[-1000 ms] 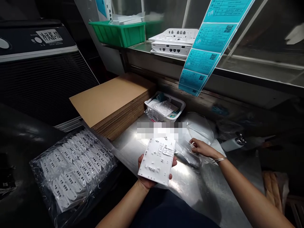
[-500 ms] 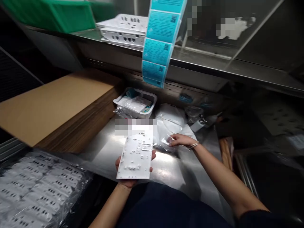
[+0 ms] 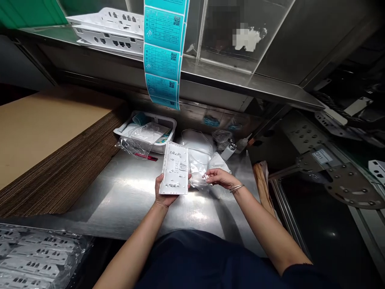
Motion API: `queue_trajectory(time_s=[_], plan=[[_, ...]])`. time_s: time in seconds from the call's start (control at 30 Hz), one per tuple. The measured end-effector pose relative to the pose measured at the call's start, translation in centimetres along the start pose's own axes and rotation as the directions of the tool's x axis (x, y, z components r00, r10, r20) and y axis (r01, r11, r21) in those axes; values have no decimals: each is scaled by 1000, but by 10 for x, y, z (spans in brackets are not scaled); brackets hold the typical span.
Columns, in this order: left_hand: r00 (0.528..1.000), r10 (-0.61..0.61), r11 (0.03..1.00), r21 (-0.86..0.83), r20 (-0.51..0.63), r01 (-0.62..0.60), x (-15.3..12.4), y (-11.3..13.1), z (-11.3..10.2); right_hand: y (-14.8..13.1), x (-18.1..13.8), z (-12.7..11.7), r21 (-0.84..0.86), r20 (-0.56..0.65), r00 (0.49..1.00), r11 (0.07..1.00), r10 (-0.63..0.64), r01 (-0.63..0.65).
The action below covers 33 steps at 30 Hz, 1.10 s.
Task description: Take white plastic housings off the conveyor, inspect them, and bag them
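Observation:
My left hand (image 3: 167,199) grips a white plastic housing panel (image 3: 175,170) by its lower end, thumb on the left edge and fingertips showing at the right edge. Small raised posts and slots cover the panel's upward face. Just right of it, the fingers of my right hand (image 3: 219,178) pinch the edge of a clear plastic bag (image 3: 198,176). Under and behind that bag lies a white rounded bundle (image 3: 197,144) in clear film. A crumpled white cloth or paper (image 3: 219,162) sits behind my right hand.
A white basket (image 3: 173,127) and a red pen-like tool (image 3: 146,157) lie behind the panel. Cardboard sheets (image 3: 60,116) are stacked at left, bagged white housings (image 3: 39,257) below. Blue labels (image 3: 164,60) hang from the shelf. A small white bottle (image 3: 228,151) stands right; machinery (image 3: 345,180) beyond.
The view has turned to the right. The panel has moved farther from my body and tilted slightly. My right hand stays at the clear bag, now closer to the panel.

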<state>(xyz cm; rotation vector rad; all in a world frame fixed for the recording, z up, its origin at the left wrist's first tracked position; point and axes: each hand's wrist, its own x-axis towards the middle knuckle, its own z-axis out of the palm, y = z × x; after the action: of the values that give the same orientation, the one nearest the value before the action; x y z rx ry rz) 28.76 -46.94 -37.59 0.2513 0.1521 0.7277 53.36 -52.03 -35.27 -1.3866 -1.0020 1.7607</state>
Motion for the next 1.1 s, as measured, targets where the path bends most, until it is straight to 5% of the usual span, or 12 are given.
queue_trajectory(time_s=[0.17, 0.33, 0.53, 0.7, 0.83, 0.97, 1.1], plan=[[998, -48, 998, 44, -38, 50, -10, 14, 0, 11, -7, 9, -3, -92, 994, 998, -62, 61], [993, -74, 995, 54, -92, 79, -51, 16, 10, 16, 10, 50, -170, -356, 892, 958, -279, 232], [997, -50, 997, 62, -56, 54, -69, -2, 17, 21, 15, 82, 19, -154, 958, 969, -241, 247], [996, 82, 996, 24, -47, -81, -84, 4, 6, -2, 7, 75, 231, -365, 849, 846, -382, 480], [999, 24, 985, 170, -31, -18, -117, 17, 17, -11, 20, 82, 132, -497, 793, 873, -352, 470], [990, -130, 831, 540, -48, 135, -129, 22, 40, -8, 30, 90, 27, -507, 766, 881, -395, 473], [972, -44, 622, 756, -229, 206, -113, 5, 54, -11, 12, 90, -151, -473, 704, 836, -530, 528]])
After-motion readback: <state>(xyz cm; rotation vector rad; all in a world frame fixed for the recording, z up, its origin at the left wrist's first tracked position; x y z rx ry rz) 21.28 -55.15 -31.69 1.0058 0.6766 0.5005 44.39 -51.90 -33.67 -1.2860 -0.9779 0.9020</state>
